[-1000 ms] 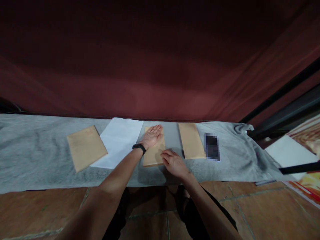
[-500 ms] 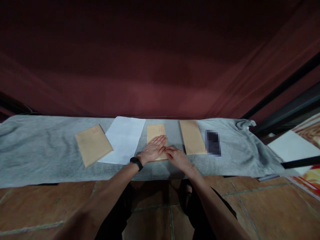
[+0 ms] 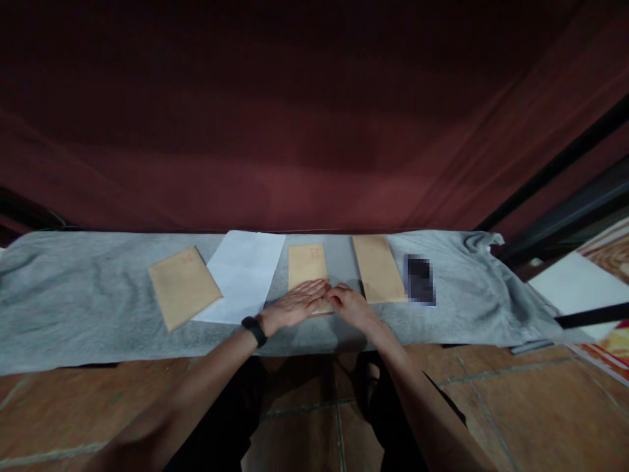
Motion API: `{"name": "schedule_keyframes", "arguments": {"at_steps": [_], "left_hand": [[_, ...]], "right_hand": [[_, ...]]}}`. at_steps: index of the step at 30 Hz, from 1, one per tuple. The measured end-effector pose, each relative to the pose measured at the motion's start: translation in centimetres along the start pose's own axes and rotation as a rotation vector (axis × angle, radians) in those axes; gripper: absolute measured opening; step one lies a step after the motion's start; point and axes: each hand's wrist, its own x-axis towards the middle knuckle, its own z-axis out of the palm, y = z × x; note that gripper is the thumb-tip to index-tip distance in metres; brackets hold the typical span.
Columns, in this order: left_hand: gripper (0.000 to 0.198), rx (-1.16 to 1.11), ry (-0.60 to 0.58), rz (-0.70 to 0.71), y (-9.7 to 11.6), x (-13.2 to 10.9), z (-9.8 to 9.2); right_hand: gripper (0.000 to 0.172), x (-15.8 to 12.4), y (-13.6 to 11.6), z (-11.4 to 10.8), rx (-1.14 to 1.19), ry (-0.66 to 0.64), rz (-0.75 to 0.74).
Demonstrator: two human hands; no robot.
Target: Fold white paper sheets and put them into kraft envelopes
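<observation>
A brown paper envelope [image 3: 306,262] with faint red print at its far right corner lies on the grey cloth in front of me. My left hand [image 3: 299,303] rests flat across its near half, fingers stretched out and pointing right; a black band circles that wrist. At the envelope's right edge, my right hand [image 3: 350,305] has its fingers curled and pinched together, close to the left fingertips. The pinched fingertips seem to hold that edge, though they partly hide it. Both hands cover much of the envelope's near part.
Left of the hands, a white sheet [image 3: 248,272] lies partly under another brown envelope [image 3: 184,288]. To the right are a third brown envelope [image 3: 378,269] and a dark, pixelated rectangular object [image 3: 420,280]. The grey cloth [image 3: 466,288] covers a narrow bench before a dark red curtain [image 3: 295,164].
My left hand has slid toward me and turned flatter across the envelope, showing more of its far half. My right hand has shifted slightly to the right, with fingers still pinched.
</observation>
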Motion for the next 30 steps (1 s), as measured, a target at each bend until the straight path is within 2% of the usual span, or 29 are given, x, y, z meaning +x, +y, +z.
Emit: {"name": "schedule_keyframes", "arguments": {"at_steps": [4,7,9,11,15,20,24,27,30], "left_hand": [[0.057,0.045,0.036,-0.085,-2.3,4.3,-0.7],[0.059,0.085,0.159,-0.191,-3.3,7.2,-1.0],[0.06,0.103,0.215,-0.236,-3.7,8.3,-1.1],[0.061,0.112,0.223,-0.26,-3.7,8.6,-1.2],[0.061,0.114,0.163,-0.212,-3.0,6.8,-0.7],[0.062,0.09,0.087,-0.152,-0.8,2.3,0.7],[0.066,0.044,0.03,-0.117,1.6,-1.5,1.3],[0.072,0.026,0.07,-0.076,3.1,-3.8,1.4],[0.058,-0.015,0.175,-0.096,3.7,-4.8,1.8]], "right_hand": [[0.021,-0.1,0.1,-0.1,0.009,-0.006,-0.025],[0.022,-0.2,0.2,-0.1,0.017,-0.014,-0.018],[0.022,-0.2,0.3,-0.1,0.025,-0.018,-0.012],[0.022,-0.2,0.4,-0.2,0.038,-0.02,-0.017],[0.023,-0.4,0.3,-0.6,0.065,-0.028,-0.033],[0.021,-0.7,0.0,-0.8,0.09,-0.03,-0.047],[0.014,-1.3,0.0,-1.0,0.138,-0.068,-0.082],[0.025,-1.8,0.0,-1.0,0.132,-0.096,-0.099],[0.027,-1.9,-0.1,-0.8,0.072,-0.081,-0.08]]}}
